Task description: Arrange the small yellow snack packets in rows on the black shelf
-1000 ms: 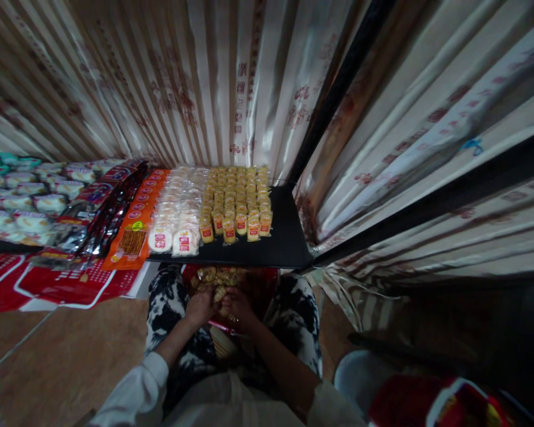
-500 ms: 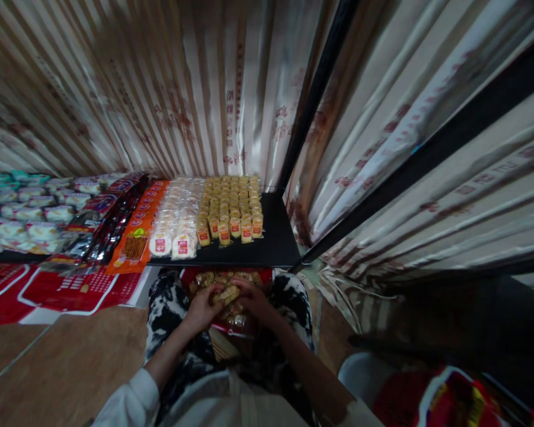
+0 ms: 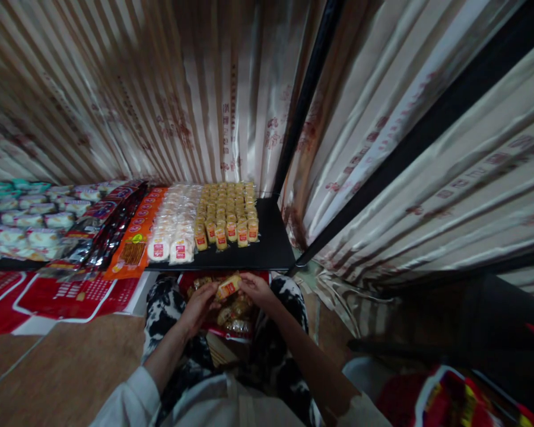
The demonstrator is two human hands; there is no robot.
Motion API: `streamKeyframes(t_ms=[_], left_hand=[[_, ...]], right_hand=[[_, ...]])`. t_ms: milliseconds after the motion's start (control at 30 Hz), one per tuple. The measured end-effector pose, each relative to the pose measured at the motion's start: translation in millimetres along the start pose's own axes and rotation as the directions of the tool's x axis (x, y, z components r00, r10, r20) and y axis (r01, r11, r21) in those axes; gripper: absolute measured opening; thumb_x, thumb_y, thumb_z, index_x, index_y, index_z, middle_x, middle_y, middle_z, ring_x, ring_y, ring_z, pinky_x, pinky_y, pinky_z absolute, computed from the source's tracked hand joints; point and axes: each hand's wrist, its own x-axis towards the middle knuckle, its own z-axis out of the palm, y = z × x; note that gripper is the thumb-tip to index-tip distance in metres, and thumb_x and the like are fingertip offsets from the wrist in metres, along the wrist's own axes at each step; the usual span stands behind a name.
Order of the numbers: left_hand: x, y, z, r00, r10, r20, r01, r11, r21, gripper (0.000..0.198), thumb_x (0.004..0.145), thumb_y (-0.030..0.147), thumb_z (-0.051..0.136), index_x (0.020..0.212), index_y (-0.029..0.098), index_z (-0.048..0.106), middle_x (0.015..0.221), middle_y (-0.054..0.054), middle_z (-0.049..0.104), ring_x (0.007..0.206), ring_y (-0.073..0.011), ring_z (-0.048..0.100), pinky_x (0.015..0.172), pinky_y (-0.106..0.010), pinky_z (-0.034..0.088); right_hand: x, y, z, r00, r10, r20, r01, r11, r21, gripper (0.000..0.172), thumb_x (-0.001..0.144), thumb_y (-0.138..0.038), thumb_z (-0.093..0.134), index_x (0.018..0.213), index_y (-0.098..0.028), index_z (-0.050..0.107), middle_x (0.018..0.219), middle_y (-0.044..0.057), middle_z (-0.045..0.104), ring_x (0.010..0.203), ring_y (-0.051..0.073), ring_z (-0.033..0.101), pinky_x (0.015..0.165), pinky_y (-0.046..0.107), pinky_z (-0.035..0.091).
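Between my two hands is a small yellow snack packet [image 3: 228, 287] with a red and orange label facing up. My left hand [image 3: 201, 301] pinches its left end, and my right hand [image 3: 257, 289] grips its right end, fingers closed. Just below lies an open red bag [image 3: 238, 335] between my knees, with several more wrapped yellow snacks [image 3: 234, 315] inside. On the black shelf [image 3: 271, 237] ahead, rows of the same yellow packets [image 3: 226, 213] stand upright, labels of the front ones toward me.
Left of the yellow rows are white round wrapped crackers [image 3: 173, 225], an orange snack bag [image 3: 136, 234], dark shiny packets [image 3: 102, 225] and white wrapped packs [image 3: 31, 219]. Black poles [image 3: 307, 101] and a pleated curtain [image 3: 196, 89] rise behind. A red bag [image 3: 458, 397] lies at lower right.
The packet has been lifted slightly and turned, so its label now shows. Both hands still hold it, and the right hand has shifted to its right end. The view has shifted a little.
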Motion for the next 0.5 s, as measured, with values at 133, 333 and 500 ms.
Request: streamKeyframes(t_ms=[133, 333, 500], left_hand=[[2, 2, 3.9, 0.995, 0.072, -0.064, -0.076, 0.995, -0.065, 0.046, 0.062, 0.031, 0.07, 0.102, 0.016, 0.052, 0.091, -0.005, 0.064, 0.071, -0.0107, 0.062, 0.06, -0.02, 0.046], [17, 14, 12.1, 0.964, 0.209, -0.167, -0.19, 0.974, 0.122, 0.035, 0.061, 0.027, 0.065, 0.091, 0.014, 0.054, 0.07, 0.001, 0.061, 0.06, -0.0105, 0.058, 0.054, -0.02, 0.044], [29, 38, 20.3, 0.914, 0.396, -0.087, -0.311, 0.823, 0.475, 0.03, 0.068, 0.018, 0.053, 0.097, 0.016, 0.057, 0.088, -0.003, 0.064, 0.077, -0.0137, 0.06, 0.072, -0.027, 0.048]], right_hand=[[-2, -1, 6, 0.993, 0.082, -0.089, -0.074, 0.994, 0.081, 0.034, 0.066, -0.043, 0.061, 0.087, -0.016, 0.061, 0.068, 0.0, 0.065, 0.054, 0.011, 0.058, 0.046, 0.02, 0.039], [-6, 2, 16, 0.981, 0.139, -0.132, -0.146, 0.988, -0.045, 0.025, 0.072, -0.039, 0.051, 0.081, -0.017, 0.058, 0.059, -0.002, 0.061, 0.049, 0.012, 0.055, 0.046, 0.022, 0.04], [-7, -7, 7, 0.915, -0.246, -0.318, 0.047, 0.851, -0.524, 0.029, 0.073, -0.029, 0.052, 0.098, -0.017, 0.061, 0.087, 0.007, 0.064, 0.07, 0.017, 0.061, 0.068, 0.03, 0.05]])
